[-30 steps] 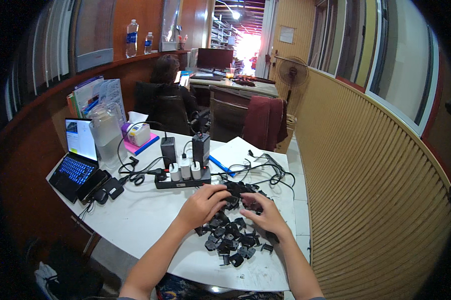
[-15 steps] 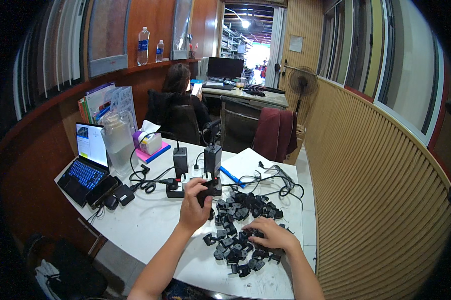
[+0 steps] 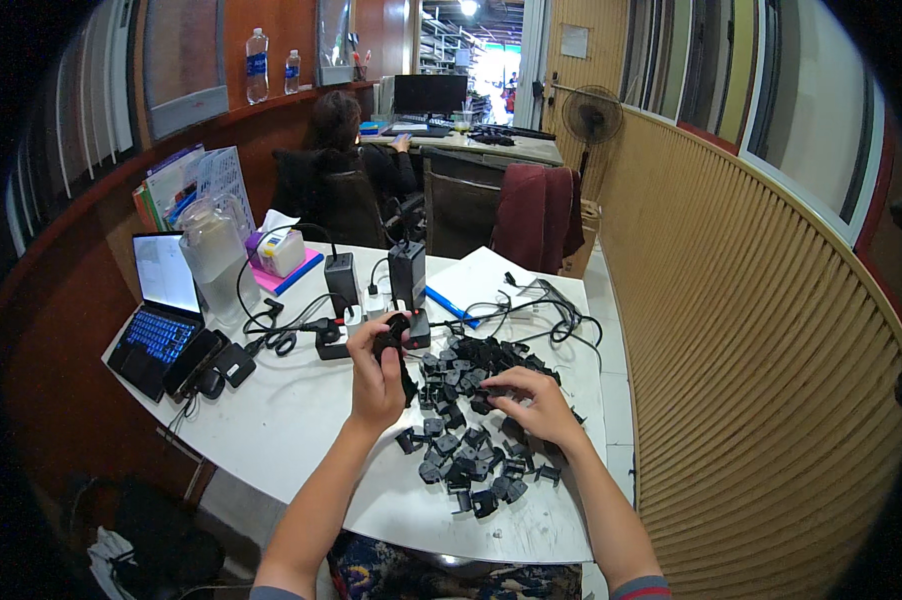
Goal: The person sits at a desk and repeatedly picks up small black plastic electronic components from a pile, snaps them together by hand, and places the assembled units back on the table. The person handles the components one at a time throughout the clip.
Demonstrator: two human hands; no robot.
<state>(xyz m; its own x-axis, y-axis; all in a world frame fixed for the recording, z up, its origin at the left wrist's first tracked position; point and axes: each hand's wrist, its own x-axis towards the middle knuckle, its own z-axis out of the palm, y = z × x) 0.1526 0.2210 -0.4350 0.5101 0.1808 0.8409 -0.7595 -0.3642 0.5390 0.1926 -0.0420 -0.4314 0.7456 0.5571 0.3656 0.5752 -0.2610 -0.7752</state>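
Note:
Raised above the table, my left hand (image 3: 373, 378) is closed round a dark black plastic piece (image 3: 395, 330), partly hidden by the fingers. A spread-out heap of small black plastic parts (image 3: 453, 462), boxy with thin prongs or tabs, lies on the white table in front of me. My right hand (image 3: 533, 402) reaches into the far right of this heap. Its thumb and fingers are bent together round a small black part (image 3: 485, 396) there. How firmly it is gripped is hard to see.
Behind the heap stand a power strip (image 3: 333, 346) with black adapters (image 3: 407, 275), tangled cables (image 3: 563, 312) and a blue pen (image 3: 451, 306) by white paper. At left are a laptop (image 3: 157, 340), a water jug (image 3: 217, 262) and a tissue pack (image 3: 279, 250). Beyond, a person (image 3: 336, 130) sits at another desk.
My right hand has shifted toward the far side of the heap, its fingers drawing together. My left hand has turned, showing more of its black piece. The seated person's phone is no longer visible.

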